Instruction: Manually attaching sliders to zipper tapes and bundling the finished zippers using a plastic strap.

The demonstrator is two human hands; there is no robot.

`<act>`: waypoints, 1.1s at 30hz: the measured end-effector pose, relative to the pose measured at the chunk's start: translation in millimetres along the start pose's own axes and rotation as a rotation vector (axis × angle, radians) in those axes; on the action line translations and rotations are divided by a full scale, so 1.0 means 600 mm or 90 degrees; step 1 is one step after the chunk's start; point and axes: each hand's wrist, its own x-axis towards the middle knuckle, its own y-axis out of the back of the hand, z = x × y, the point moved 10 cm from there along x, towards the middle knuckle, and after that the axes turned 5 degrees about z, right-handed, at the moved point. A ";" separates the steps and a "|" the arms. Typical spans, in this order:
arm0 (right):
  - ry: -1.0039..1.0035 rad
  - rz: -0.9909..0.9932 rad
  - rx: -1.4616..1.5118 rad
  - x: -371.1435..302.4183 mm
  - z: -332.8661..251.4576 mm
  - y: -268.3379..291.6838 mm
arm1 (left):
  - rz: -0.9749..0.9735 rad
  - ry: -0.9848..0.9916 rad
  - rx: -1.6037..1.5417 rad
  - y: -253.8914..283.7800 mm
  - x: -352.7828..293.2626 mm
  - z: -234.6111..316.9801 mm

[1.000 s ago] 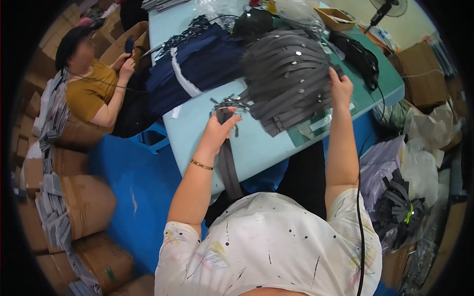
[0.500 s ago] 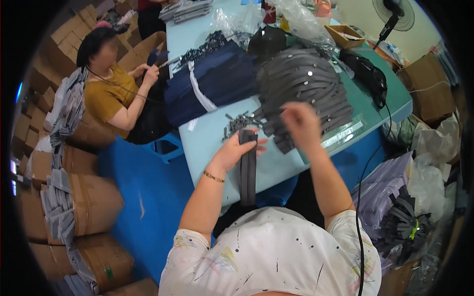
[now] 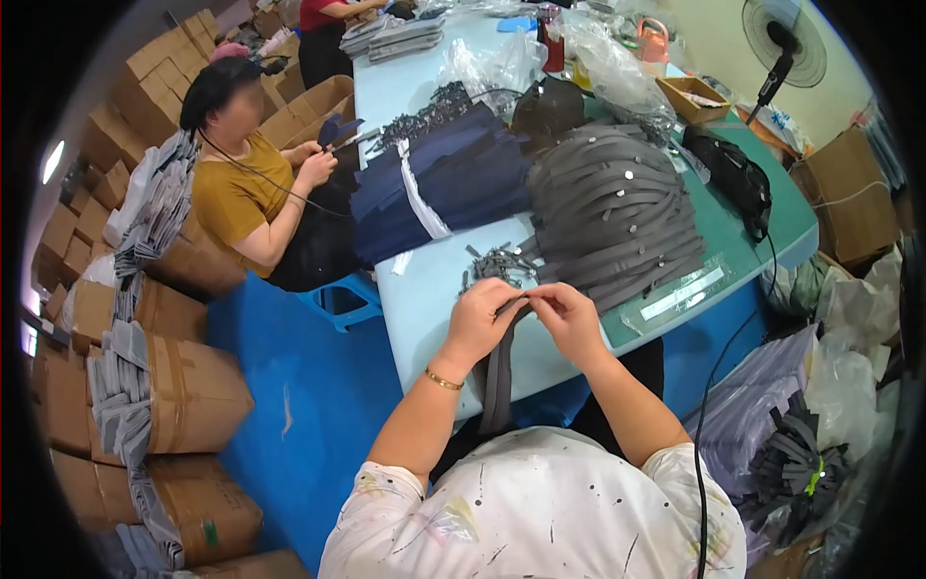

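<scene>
Head view: dark gray strip (image 3: 499, 376) hangs over the table's near edge, its upper end between both hands. Left hand (image 3: 485, 317) has it pinched between thumb and fingers; right hand (image 3: 567, 320) is pinching the same end, fingertips nearly meeting the left's, though what's inside is too small to make out. Loose end drops toward the lap, so if both pinches go slack I reckon the whole thing slides off. Little dark pieces (image 3: 494, 262) sit heaped right behind the knuckles, and a careless forward nudge could scatter them. Beyond: the gray strip pile (image 3: 617, 217) on the right, navy bundle (image 3: 453, 188) on the left.
</scene>
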 end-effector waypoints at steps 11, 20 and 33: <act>-0.116 -0.013 0.015 0.074 0.015 0.004 | 0.244 0.242 -0.413 0.068 -0.004 -0.075; 0.242 -0.088 -0.643 0.096 -0.012 -0.024 | 0.117 0.490 -0.433 0.018 -0.034 -0.150; -0.293 -0.071 0.169 0.095 0.067 -0.025 | -0.057 0.554 -0.496 -0.031 -0.042 -0.123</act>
